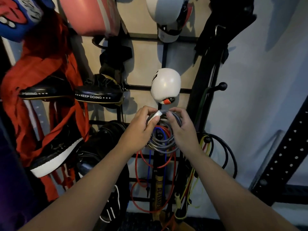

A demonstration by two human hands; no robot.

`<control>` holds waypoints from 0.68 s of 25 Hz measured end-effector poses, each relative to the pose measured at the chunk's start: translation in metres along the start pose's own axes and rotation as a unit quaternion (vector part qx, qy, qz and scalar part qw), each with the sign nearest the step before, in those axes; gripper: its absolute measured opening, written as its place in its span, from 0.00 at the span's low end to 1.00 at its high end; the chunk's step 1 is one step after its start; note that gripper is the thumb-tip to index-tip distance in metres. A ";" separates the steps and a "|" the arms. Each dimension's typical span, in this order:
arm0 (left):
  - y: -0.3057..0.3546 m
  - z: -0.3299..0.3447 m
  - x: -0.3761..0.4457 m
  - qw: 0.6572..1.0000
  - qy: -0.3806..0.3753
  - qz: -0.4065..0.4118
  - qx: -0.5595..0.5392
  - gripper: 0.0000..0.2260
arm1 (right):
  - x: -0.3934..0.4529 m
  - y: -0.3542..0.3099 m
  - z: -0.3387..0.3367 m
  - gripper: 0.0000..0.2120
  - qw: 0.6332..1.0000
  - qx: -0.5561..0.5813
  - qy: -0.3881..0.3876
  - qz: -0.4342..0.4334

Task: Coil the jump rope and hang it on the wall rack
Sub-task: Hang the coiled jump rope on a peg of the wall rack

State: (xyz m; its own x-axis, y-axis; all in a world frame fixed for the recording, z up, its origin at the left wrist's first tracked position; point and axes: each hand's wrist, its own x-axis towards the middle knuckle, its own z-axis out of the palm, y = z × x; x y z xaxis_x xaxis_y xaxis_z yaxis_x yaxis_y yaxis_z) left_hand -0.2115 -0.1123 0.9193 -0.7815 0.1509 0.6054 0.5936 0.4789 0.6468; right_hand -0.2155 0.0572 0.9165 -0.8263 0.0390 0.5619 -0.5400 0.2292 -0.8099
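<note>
A grey jump rope (164,144) is wound into a coil of several loops, held up in front of the black wall rack (164,52). My left hand (141,127) pinches its white handle (154,116) at the top left of the coil. My right hand (181,127) grips the loops on the coil's right side, fingers curled over the top. Behind the coil a black knobbed peg (159,135) of the rack shows through the loops. Whether the coil rests on the peg I cannot tell.
A white boxing glove (165,84) hangs just above my hands. Black focus pads (98,95) and red cloth (48,64) hang at the left. Red, blue and yellow ropes (168,164) hang below the coil. A black cable (223,147) loops at the right, beside a perforated black beam (283,155).
</note>
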 end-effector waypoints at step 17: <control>-0.244 0.139 0.087 0.993 -0.060 -0.085 -0.048 0.13 | 0.091 0.245 0.050 0.07 0.991 -0.056 0.011 0.120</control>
State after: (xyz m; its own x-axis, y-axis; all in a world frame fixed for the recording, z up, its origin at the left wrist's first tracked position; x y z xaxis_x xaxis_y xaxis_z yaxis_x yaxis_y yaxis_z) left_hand -0.4516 -0.0959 0.7495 -0.8863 0.1797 0.4268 0.4613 0.4223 0.7803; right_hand -0.4309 0.0681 0.7607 -0.9248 0.1262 0.3590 -0.3052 0.3175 -0.8978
